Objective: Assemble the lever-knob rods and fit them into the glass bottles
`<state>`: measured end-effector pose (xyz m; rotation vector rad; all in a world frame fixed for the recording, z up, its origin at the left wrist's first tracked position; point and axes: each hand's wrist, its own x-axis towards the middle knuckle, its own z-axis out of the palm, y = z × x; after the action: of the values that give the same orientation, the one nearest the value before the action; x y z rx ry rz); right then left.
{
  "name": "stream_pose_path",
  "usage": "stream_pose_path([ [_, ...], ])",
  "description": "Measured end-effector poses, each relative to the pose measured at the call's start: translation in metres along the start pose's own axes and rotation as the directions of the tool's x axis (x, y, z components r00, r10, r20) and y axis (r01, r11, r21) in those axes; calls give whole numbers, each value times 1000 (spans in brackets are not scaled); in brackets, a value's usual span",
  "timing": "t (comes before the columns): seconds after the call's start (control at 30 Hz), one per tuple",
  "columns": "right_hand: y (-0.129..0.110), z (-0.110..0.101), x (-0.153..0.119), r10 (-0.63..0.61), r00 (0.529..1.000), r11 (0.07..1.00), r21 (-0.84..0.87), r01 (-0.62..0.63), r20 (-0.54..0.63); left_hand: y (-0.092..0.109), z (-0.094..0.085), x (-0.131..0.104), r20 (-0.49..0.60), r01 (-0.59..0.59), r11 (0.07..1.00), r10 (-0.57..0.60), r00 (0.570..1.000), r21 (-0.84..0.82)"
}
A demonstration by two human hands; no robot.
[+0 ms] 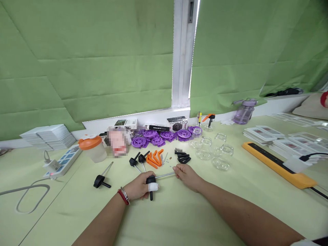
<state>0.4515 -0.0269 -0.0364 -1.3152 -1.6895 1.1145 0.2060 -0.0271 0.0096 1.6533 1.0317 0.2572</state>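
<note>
From my feed: black-and-white carton by window post gives only words I can read, "CUP HOLDER", capitals, standing upside down to me. Black-faced box just left of it: line of small white lettering, too fine for me to make out. White box with green picture: small print, illegible from here. Pink item pixelated; any wording on it hidden from me.
</note>
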Motion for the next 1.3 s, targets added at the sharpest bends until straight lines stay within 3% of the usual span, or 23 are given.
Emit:
stream_pose_path([
  [0.23, -1, 0, -2, -2, 1000, 999, 41, 2, 9, -1, 0, 0, -3, -2, 1000, 2, 1000, 9],
  [0.37, -5, -1, -2, 34, 999, 975, 221, -39, 28, -1, 0, 0, -2, -7, 1000, 7, 1000, -4],
  [0.53, -11, -12, -4, 60, 988, 909, 401, -113, 144, -2, 0, 0, -8, -4, 1000, 3, 1000, -13],
  [1.3, -14, -13, -6, 29, 987, 944, 319, -78, 158, -1, 0, 1, -2, -5, 1000, 5, 1000, -15],
])
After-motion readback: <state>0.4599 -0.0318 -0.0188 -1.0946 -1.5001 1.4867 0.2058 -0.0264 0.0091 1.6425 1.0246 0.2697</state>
